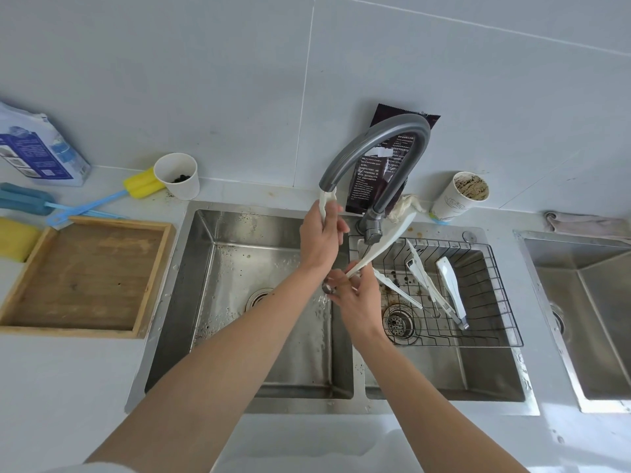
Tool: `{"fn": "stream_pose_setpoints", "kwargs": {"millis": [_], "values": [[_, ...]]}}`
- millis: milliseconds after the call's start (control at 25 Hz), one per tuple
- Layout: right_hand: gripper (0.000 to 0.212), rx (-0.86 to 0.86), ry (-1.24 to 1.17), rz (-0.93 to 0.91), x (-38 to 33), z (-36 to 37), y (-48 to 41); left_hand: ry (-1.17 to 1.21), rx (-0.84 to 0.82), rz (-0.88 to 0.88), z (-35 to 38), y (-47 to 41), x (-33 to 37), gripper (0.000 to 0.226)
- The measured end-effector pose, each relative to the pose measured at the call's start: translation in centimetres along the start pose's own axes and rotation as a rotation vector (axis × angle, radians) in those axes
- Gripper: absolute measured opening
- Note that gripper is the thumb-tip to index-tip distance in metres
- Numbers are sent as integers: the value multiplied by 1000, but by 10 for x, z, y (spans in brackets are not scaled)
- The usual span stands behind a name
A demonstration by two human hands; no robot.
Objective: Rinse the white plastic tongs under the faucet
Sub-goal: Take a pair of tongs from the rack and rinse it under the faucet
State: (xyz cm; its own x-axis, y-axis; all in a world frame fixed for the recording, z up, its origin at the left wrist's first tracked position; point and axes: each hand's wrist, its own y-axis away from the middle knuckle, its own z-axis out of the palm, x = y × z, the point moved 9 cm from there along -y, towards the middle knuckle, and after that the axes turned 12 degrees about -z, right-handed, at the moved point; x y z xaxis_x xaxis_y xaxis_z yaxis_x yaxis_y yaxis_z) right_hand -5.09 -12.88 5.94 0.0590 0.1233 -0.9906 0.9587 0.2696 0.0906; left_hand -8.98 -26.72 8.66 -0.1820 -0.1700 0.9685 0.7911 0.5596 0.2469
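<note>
The faucet tip (pixel 326 199) is partly covered by the left hand (pixel 321 235), one end of the tongs (pixel 382 245) seemingly by the right hand (pixel 356 297).

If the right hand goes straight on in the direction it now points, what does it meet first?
Most likely the wrist of the left hand, which crosses just ahead of the right hand; depth is unclear, so it may pass underneath.

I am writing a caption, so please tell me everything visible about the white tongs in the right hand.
The white tongs look like smooth plastic: long, slim, gently curved, wider at the far end. The right hand pinches their lower end. They rise tilted up and right, passing beside the faucet base, above the wire basket corner. Whether water reaches them cannot be told.
</note>
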Motion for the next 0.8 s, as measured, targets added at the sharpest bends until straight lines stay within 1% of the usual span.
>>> {"fn": "stream_pose_setpoints", "kwargs": {"millis": [200, 320, 440, 520, 600, 800], "values": [[8, -30, 88, 25, 14, -1, 3, 6, 64, 15, -9, -13, 16, 18], [7, -27, 109, 20, 16, -3, 5, 2, 94, 35, -12, -13, 23, 17], [8, 3, 65, -8, 7, -1, 4, 20, 59, 69, -5, -3, 21, 22], [10, 8, 29, -26, 2, 1, 2, 5, 37, 61, -1, 5, 12, 29], [11, 9, 43, -39, 1, 0, 3, -29, 32, 39, 0, 9, 2, 33], [12, -12, 111, 13, 19, -10, 9, -33, 5, 25, 1, 8, 3, 27]]}}
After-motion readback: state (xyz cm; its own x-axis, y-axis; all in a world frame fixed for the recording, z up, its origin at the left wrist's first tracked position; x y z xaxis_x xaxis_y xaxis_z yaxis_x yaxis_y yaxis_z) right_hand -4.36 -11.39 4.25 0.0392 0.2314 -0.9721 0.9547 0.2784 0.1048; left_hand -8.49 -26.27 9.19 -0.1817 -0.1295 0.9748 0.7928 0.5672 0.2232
